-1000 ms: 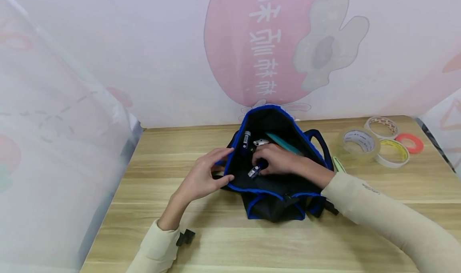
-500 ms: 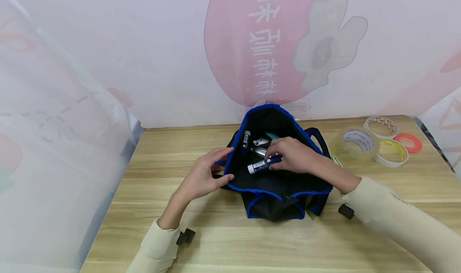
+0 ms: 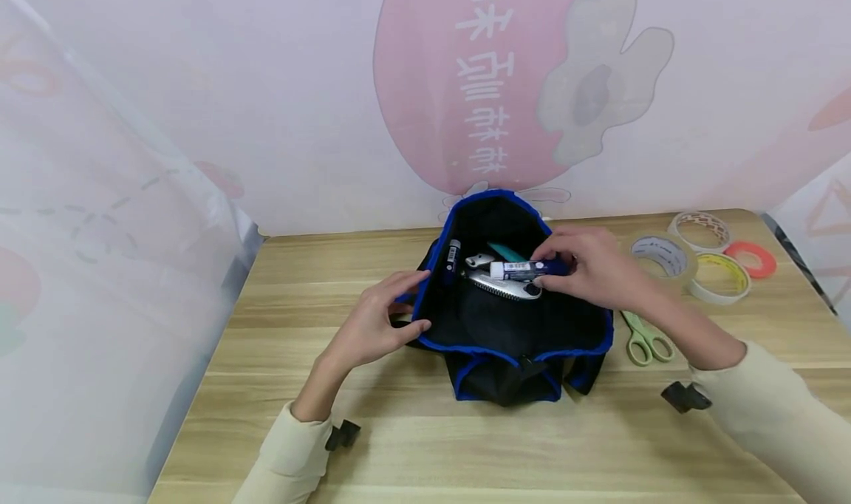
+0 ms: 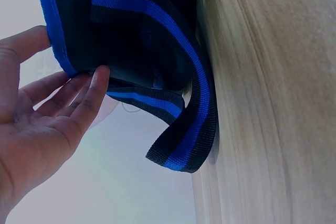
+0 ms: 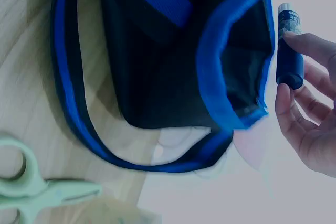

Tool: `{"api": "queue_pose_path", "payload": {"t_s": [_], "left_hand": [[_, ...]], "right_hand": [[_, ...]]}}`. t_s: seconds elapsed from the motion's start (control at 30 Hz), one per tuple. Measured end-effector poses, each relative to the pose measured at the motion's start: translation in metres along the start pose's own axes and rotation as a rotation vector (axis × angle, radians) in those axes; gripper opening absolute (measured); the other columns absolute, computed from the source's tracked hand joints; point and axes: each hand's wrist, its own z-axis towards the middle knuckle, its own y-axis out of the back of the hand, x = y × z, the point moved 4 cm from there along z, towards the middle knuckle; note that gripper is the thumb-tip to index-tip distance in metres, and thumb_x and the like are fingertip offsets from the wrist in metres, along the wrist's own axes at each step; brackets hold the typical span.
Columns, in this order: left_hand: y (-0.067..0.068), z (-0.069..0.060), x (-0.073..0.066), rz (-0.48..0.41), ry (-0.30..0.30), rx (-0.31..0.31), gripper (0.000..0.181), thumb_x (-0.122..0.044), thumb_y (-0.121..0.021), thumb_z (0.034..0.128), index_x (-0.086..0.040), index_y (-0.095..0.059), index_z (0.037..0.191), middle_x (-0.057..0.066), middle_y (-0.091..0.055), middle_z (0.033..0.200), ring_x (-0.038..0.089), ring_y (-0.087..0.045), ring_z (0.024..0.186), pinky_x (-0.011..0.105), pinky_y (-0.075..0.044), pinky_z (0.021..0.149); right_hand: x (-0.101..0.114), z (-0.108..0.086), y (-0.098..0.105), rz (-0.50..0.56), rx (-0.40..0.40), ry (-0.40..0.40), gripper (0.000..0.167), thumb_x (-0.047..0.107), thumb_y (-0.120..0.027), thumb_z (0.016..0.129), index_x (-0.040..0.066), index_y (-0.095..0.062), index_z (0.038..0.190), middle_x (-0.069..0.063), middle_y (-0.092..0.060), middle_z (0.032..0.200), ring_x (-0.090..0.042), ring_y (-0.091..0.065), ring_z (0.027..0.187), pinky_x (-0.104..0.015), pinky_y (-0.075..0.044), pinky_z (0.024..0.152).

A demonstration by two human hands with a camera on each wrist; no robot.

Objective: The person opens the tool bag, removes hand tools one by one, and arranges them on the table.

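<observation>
My right hand [image 3: 594, 266] pinches a dark blue glue stick [image 3: 515, 270] with a pale cap, above the bag's opening. In the right wrist view the glue stick [image 5: 289, 51] sits between thumb and fingers, outside the rim. The black bag [image 3: 505, 334] with blue edging gapes upward on the table. Its left rim is held by my left hand [image 3: 377, 323]; in the left wrist view the left hand [image 4: 58, 108] has its thumb at the blue edge and fingers against the side. Inside lie another glue stick [image 3: 451, 259], a silver utility knife [image 3: 501, 285] and a teal item [image 3: 507, 252].
Green scissors [image 3: 645, 339] lie right of the bag on the wooden table [image 3: 319, 267]. Several tape rolls, among them a red one [image 3: 751, 259] and a clear one [image 3: 661, 259], are at the back right. A printed cloth wall [image 3: 319, 105] stands behind.
My right hand has lifted the glue stick from inside the bag and moved it up and right. The silver knife and the scissors have come into view. The left hand stays put.
</observation>
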Motion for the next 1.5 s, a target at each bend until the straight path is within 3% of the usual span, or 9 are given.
{"api": "queue_pose_path", "payload": {"t_s": [0.13,0.37,0.77,1.1,1.3,1.5], "left_hand": [[0.001,0.000,-0.001,-0.004,0.009,0.002,0.075,-0.003,-0.085,0.0900,-0.005,-0.053,0.157,0.016,-0.057,0.156,0.037,-0.069,0.126,0.045,-0.067,0.095],[0.001,0.000,-0.001,-0.015,0.005,0.000,0.075,-0.002,-0.085,0.0897,-0.006,-0.053,0.157,0.017,-0.057,0.156,0.041,-0.069,0.125,0.048,-0.066,0.094],[0.000,0.001,0.001,-0.005,-0.012,-0.006,0.073,-0.003,-0.085,0.0899,-0.006,-0.054,0.157,0.018,-0.058,0.154,0.036,-0.070,0.125,0.039,-0.067,0.093],[0.000,0.000,0.003,-0.003,-0.004,-0.004,0.073,-0.003,-0.085,0.0902,-0.008,-0.055,0.157,0.014,-0.057,0.156,0.038,-0.069,0.127,0.038,-0.067,0.093],[0.000,0.000,0.004,-0.005,-0.006,-0.003,0.073,-0.003,-0.085,0.0903,-0.008,-0.055,0.157,0.014,-0.058,0.155,0.038,-0.069,0.127,0.037,-0.067,0.093],[0.000,0.000,0.004,0.000,-0.005,-0.002,0.073,-0.003,-0.085,0.0904,-0.008,-0.054,0.157,0.014,-0.058,0.155,0.037,-0.069,0.127,0.036,-0.067,0.093]], "right_hand": [[-0.004,-0.012,0.015,-0.028,-0.029,-0.047,0.023,0.022,-0.091,0.088,0.017,-0.081,0.108,0.005,-0.067,0.088,-0.009,-0.053,0.071,-0.022,-0.045,0.058],[-0.021,-0.039,0.034,-0.081,-0.103,-0.100,0.026,0.022,-0.093,0.085,0.016,-0.081,0.108,0.005,-0.070,0.088,-0.008,-0.060,0.074,-0.021,-0.051,0.058],[-0.050,-0.086,0.046,-0.076,-0.193,-0.172,0.027,0.011,-0.094,0.081,0.017,-0.081,0.104,0.005,-0.070,0.087,0.002,-0.057,0.072,-0.020,-0.048,0.055],[-0.071,-0.117,0.045,-0.099,-0.211,-0.254,0.028,0.008,-0.096,0.077,0.012,-0.081,0.101,0.001,-0.070,0.084,0.003,-0.053,0.070,-0.021,-0.042,0.052],[-0.085,-0.133,0.038,-0.088,-0.177,-0.330,0.027,0.010,-0.094,0.081,0.009,-0.080,0.105,0.001,-0.070,0.087,0.004,-0.051,0.073,-0.022,-0.041,0.053],[-0.094,-0.148,0.032,-0.118,-0.157,-0.356,0.024,0.011,-0.094,0.080,0.010,-0.080,0.100,0.001,-0.070,0.087,0.006,-0.049,0.072,-0.022,-0.039,0.052]]}}
